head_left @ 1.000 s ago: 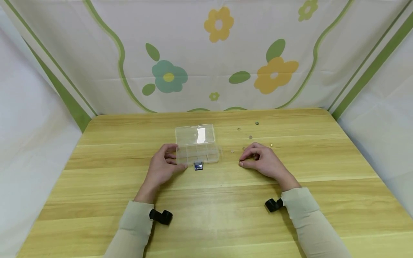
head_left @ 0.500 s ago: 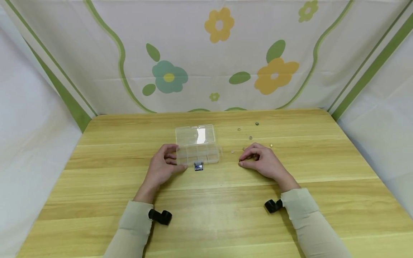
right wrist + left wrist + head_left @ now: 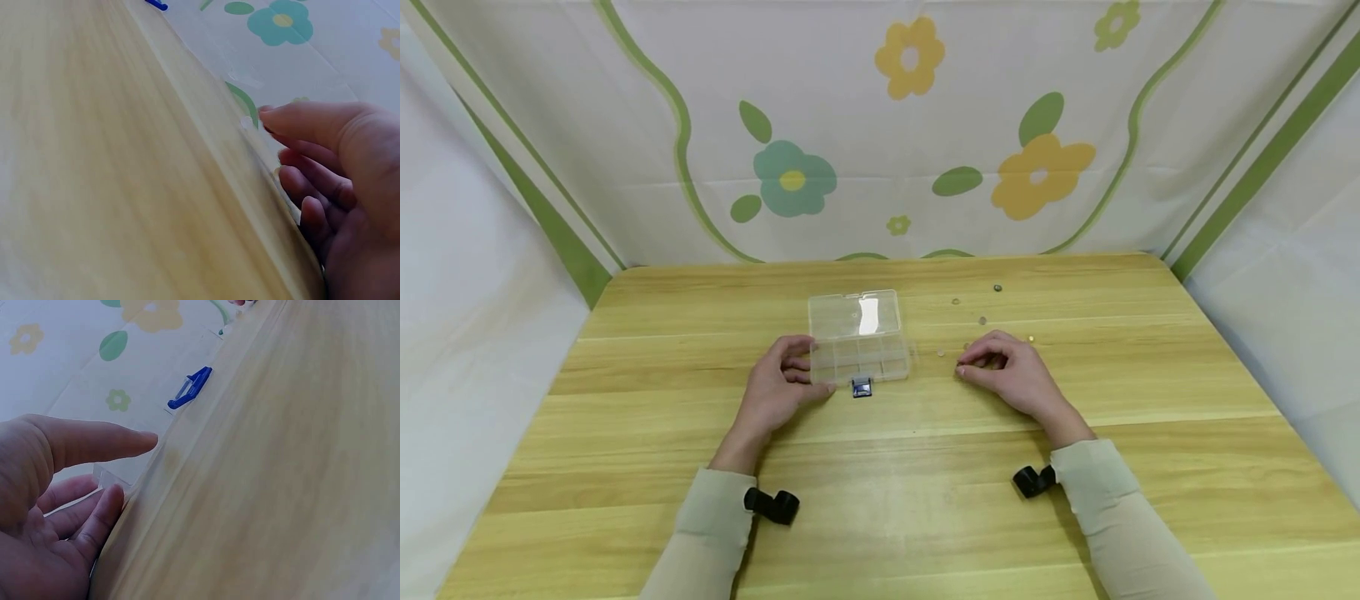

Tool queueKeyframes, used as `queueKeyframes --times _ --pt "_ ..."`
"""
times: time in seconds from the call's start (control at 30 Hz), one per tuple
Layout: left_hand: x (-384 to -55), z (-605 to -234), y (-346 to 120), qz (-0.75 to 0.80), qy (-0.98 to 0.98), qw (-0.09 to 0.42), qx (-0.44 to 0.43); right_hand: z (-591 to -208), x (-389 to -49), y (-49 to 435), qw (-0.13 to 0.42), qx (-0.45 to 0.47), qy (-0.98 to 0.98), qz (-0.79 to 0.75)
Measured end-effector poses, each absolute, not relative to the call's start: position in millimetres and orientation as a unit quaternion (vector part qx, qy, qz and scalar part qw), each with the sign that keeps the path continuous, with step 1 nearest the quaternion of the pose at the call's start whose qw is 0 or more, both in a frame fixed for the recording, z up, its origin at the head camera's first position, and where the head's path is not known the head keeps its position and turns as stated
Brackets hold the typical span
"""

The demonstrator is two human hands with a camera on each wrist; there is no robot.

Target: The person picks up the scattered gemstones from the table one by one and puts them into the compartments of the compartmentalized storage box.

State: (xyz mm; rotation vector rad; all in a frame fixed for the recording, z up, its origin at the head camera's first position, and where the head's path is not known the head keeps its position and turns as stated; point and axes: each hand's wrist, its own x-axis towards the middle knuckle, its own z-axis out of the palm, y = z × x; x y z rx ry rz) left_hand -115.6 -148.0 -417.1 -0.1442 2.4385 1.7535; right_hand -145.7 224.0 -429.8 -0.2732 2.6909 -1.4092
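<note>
On the table lies a clear plastic compartment box [image 3: 846, 367], its lid [image 3: 838, 317] laid back and its blue latch [image 3: 861, 387] at the front. My left hand [image 3: 777, 387] holds the box by its left end, thumb along the front corner and fingers curled at the side. To the right of the box, my right hand [image 3: 1011, 375] pinches a tiny dark piece between thumb and index finger; mostly hidden, a sliver of this dark piece [image 3: 269, 130] shows under the thumb tip in the right wrist view. Its exact kind cannot be told.
Several tiny round pieces lie scattered beyond the right hand, including a dark one [image 3: 997, 287], a gold one [image 3: 1032, 339] and a pale one [image 3: 940, 353]. A floral curtain [image 3: 700, 208] hangs behind the wooden table [image 3: 880, 517].
My right thumb and index fingertips have lifted slightly with the tiny dark piece between them. The left hand and the box stay where they were.
</note>
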Motion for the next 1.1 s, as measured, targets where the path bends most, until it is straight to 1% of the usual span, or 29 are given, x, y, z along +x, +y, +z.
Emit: queueKeyframes --times 0.13,0.3,0.83,1.1 --pt "-117 -418 -148 0.579 0.811 0.068 -0.047 -428 -147 224 0.022 -0.065 0.875 -0.478" --pt "-117 -419 -148 0.575 0.813 0.074 -0.044 -423 -147 221 0.008 -0.050 0.871 -0.489" --pt "-113 -419 -150 0.567 0.819 0.072 -0.044 -411 -160 180 0.038 -0.031 0.841 -0.540" --pt "-114 -419 -152 0.565 0.822 0.065 -0.034 -413 -168 159 0.037 -0.060 0.845 -0.530"
